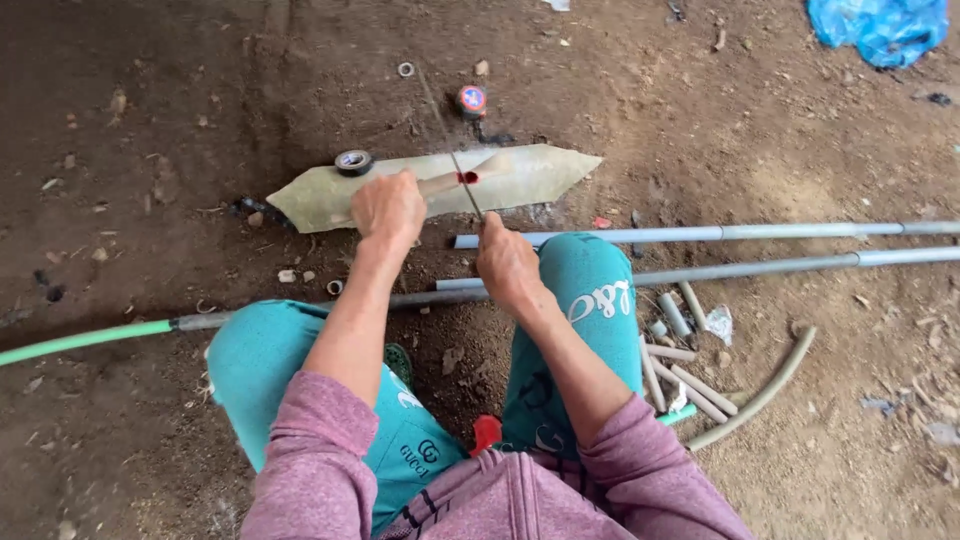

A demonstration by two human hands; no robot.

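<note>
Offcuts of grey pipe (pixel 690 385) lie near the person's right knee, with a curved length of hose (pixel 765 388) beside them on the dirt floor (pixel 150 430). A red object (pixel 486 432) sits between the squatting legs; what it is cannot be told. Two long grey pipes (pixel 750 232) run off to the right, and a further pipe with a green hose (pixel 80 342) joined to it runs off left under the knees.

Right hand (pixel 506 262) is closed around the handle of a thin hacksaw blade (pixel 462 180), which crosses a short tan pipe piece (pixel 455 182) at a red mark. Left hand (pixel 388 208) is closed over the same piece, pressing it down onto a pale pointed slab (pixel 540 170) that serves as the cutting support.

Judgement: the cut is in hand, not finished; the piece appears whole at the mark, and how deep the blade sits cannot be told.

Farther off, a roll of tape (pixel 353 161) rests on the slab's left end, a tape measure (pixel 472 99) lies beyond, and a blue plastic bag (pixel 880 27) at far right.
</note>
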